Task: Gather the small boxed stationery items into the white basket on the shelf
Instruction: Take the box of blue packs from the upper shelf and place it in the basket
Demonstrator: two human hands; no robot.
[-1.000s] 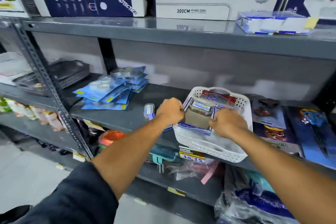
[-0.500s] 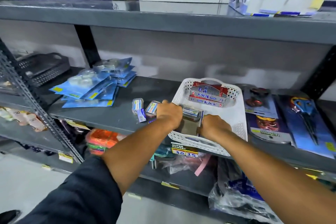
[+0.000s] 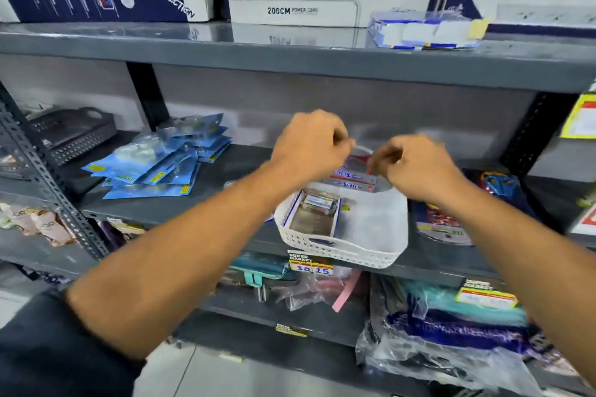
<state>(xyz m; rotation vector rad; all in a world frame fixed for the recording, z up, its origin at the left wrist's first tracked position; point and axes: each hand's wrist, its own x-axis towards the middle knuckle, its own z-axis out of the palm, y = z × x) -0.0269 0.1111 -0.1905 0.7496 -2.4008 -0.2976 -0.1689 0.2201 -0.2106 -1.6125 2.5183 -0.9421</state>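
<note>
The white basket [image 3: 350,255] stands at the front edge of the grey middle shelf [image 3: 225,171]. An open cardboard tray [image 3: 314,219] with a small blue-and-white box [image 3: 318,202] in it lies in the basket's left half. Red-and-white boxes [image 3: 351,180] are stacked at its far end. My left hand [image 3: 309,148] and my right hand [image 3: 416,167] hover close together above the basket's far end. Both have curled fingers and nothing visible in them. My left forearm hides the shelf just left of the basket.
Blue blister packs [image 3: 154,167] are piled at the left, beyond them a dark basket [image 3: 74,132]. Carded scissors [image 3: 500,185] lie right of the white basket. The upper shelf [image 3: 290,58] carries large boxes and a wrapped pack [image 3: 425,30]. A price tag [image 3: 309,264] hangs below.
Both hands let go of the cardboard tray, which now lies in the basket, and rose above the basket's far end. The loose small boxes left of the basket went behind my forearm.
</note>
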